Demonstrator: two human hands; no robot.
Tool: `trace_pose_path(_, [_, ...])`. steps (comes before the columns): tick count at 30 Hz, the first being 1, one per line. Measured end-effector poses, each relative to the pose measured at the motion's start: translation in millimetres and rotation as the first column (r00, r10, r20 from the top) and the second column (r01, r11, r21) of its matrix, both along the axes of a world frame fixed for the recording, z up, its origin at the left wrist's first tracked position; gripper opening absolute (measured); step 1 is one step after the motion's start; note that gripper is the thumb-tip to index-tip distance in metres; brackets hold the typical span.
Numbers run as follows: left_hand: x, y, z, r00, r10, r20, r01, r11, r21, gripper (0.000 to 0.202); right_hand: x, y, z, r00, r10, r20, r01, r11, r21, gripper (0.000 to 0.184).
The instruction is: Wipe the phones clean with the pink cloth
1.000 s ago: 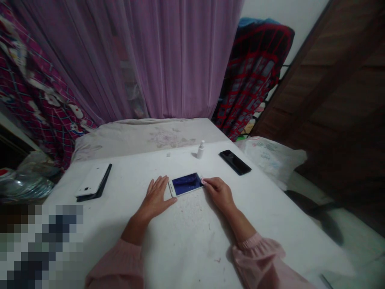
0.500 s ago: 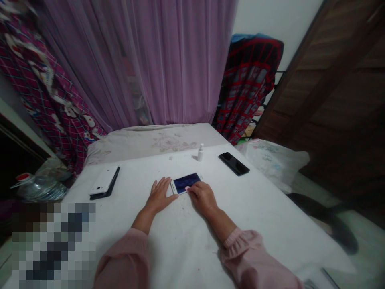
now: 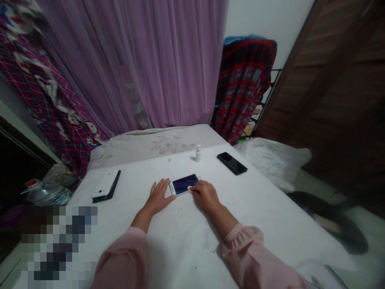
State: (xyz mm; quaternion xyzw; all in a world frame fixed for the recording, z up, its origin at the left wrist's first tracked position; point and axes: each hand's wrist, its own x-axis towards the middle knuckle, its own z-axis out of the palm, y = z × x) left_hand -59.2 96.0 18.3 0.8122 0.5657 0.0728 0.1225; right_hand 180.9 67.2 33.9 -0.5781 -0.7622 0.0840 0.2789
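A white phone [image 3: 183,184] with a dark blue screen lies flat on the white table [image 3: 264,216]. My left hand [image 3: 158,196] rests flat beside the phone's left end, fingers stretched out, thumb touching its edge. My right hand [image 3: 205,194] is curled over the phone's near right part, its fingertips pinched on something small and pinkish that I cannot make out, pressed on the screen. Both arms wear pink sleeves.
A black phone [image 3: 232,163] lies at the far right of the table, a small white bottle [image 3: 198,153] stands behind the white phone. A white phone stacked on a dark one [image 3: 106,185] lies at the left. A purple curtain [image 3: 150,60] hangs behind.
My right hand has slid left along the phone, from its right end onto the screen. The left hand stays flat at the left end. The view has shifted slightly.
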Motion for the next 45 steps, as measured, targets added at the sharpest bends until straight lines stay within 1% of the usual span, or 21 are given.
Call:
trace_pose_path(2, [-1,0,0.5,1.000,-0.003,0.000,0.003,1.000,-0.011,0.071,24,2,0.4,0.996,-0.090,-0.008,0.089,0.995,-0.048,0.020])
trace_pose_path(5, [-2,0,-1.2,1.000,-0.012,0.005,0.012,1.000,-0.007,0.070,50,6,-2.3,0.985,-0.157,-0.073,0.150,0.984,-0.100,0.018])
trace_pose_path(7, [-3,1,-5.1,1.000,-0.015,0.009,0.015,1.000,0.010,0.069,58,9,-5.1,0.949,-0.216,-0.228,0.188,0.972,-0.140,0.018])
trace_pose_path(8, [-4,1,-7.6,1.000,-0.018,0.012,0.018,1.000,0.019,0.069,60,12,-6.4,0.908,-0.246,-0.339,0.200,0.966,-0.167,0.018])
trace_pose_path(10, [-5,1,-12.5,0.999,-0.026,0.022,0.025,0.999,0.041,0.067,59,18,-8.1,0.764,-0.280,-0.581,0.176,0.957,-0.231,0.021])
trace_pose_path(13, [-6,-1,-14.2,0.999,-0.038,0.038,0.035,0.997,0.068,0.067,53,29,-7.5,0.452,-0.279,-0.847,0.000,0.950,-0.313,0.029])
trace_pose_path(16, [-3,-6,-7.3,0.999,-0.032,0.037,0.030,0.999,0.038,0.070,47,39,-5.2,0.131,-0.282,-0.950,-0.273,0.911,-0.308,0.037])
trace_pose_path(18, [0,-8,-1.9,0.999,-0.024,0.036,0.023,1.000,0.013,0.075,45,42,-5.2,-0.042,-0.302,-0.953,-0.412,0.874,-0.259,0.036])
trace_pose_path(20, [2,-10,0.4,0.999,-0.017,0.033,0.016,1.000,0.020,0.078,44,43,-7.0,-0.149,-0.342,-0.928,-0.486,0.842,-0.232,0.030])
trace_pose_path(23, [4,-13,-3.6,1.000,-0.006,0.026,0.004,0.996,0.084,0.076,44,43,-10.8,-0.189,-0.425,-0.885,-0.544,0.796,-0.266,0.024])
trace_pose_path(26, [3,-15,-12.1,1.000,-0.013,0.028,0.008,0.985,0.175,0.074,44,43,-12.3,-0.164,-0.441,-0.882,-0.535,0.791,-0.296,0.031])
trace_pose_path(28, [2,-17,-16.3,0.999,-0.025,0.032,0.017,0.973,0.230,0.073,42,42,-12.0,-0.098,-0.399,-0.912,-0.469,0.826,-0.311,0.037])
trace_pose_path(29, [2,-17,-17.5,0.999,-0.033,0.034,0.024,0.968,0.248,0.072,41,42,-12.0,-0.044,-0.369,-0.928,-0.408,0.855,-0.320,0.039])
trace_pose_path(31, [1,-18,-17.7,0.998,-0.050,0.037,0.038,0.962,0.269,0.071,36,40,-12.7,0.114,-0.301,-0.947,-0.223,0.921,-0.320,0.039])
trace_pose_path(33, [2,-19,-15.6,0.997,-0.063,0.042,0.049,0.960,0.277,0.071,31,36,-14.4,0.338,-0.220,-0.915,-0.043,0.968,-0.248,0.033])
trace_pose_path(34, [2,-20,-14.0,0.997,-0.065,0.046,0.050,0.959,0.278,0.070,28,34,-15.3,0.464,-0.166,-0.870,0.001,0.982,-0.187,0.029])
trace_pose_path(36, [3,-20,-10.6,0.996,-0.069,0.054,0.051,0.961,0.273,0.070,23,29,-16.3,0.690,-0.043,-0.722,0.006,0.998,-0.054,0.025])
trace_pose_path(38, [3,-21,-7.8,0.996,-0.070,0.059,0.053,0.966,0.254,0.070,21,25,-15.7,0.839,0.033,-0.544,-0.004,0.999,0.053,0.024])
trace_pose_path(39, [4,-22,-7.0,0.996,-0.069,0.061,0.052,0.968,0.244,0.070,21,23,-14.9,0.884,0.040,-0.466,0.006,0.995,0.098,0.025])
trace_pose_path(41, [4,-23,-6.8,0.995,-0.070,0.068,0.052,0.972,0.230,0.071,22,20,-12.7,0.935,0.023,-0.355,0.036,0.987,0.159,0.025])
trace_pose_path(45, [2,-25,-10.0,0.993,-0.079,0.089,0.054,0.967,0.250,0.073,21,16,-9.1,0.974,0.040,-0.222,0.003,0.982,0.189,0.023])
